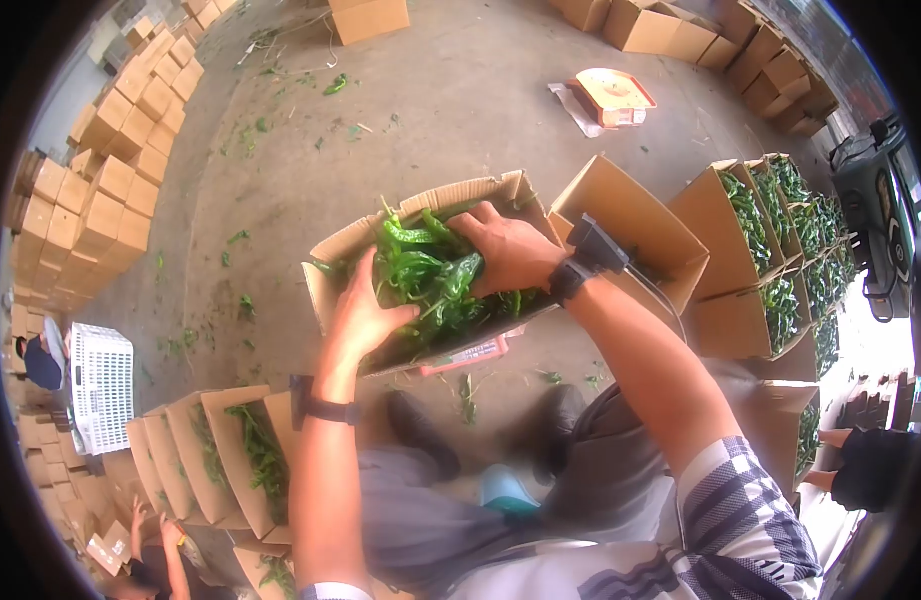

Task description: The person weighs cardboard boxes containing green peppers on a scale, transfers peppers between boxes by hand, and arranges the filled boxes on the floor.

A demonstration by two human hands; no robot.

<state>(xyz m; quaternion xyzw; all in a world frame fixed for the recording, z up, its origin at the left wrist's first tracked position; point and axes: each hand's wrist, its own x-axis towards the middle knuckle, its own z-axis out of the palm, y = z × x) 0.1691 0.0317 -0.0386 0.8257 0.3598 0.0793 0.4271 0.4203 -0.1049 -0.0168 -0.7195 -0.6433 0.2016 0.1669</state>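
Observation:
In front of me stands a cardboard box [326, 285] with a pile of long green peppers [431, 275] in it. My left hand [361, 312] presses against the left side of the bunch, its thumb across the front and its fingertips hidden among the peppers. From the right, my right hand [509, 250] curls round the same bunch, fingers partly buried. Between them the peppers are squeezed together. Under the box's near side an orange-red base [468, 354] shows in part. A second open cardboard box [631, 215] adjoins on the right.
Boxes of green peppers [781, 310] crowd the right; more pepper boxes [226, 450] stand at lower left. An orange scale [616, 92] lies on the floor ahead. Stacked cartons [111, 200] and a white crate [103, 385] are left. Other people [166, 570] work at the edges.

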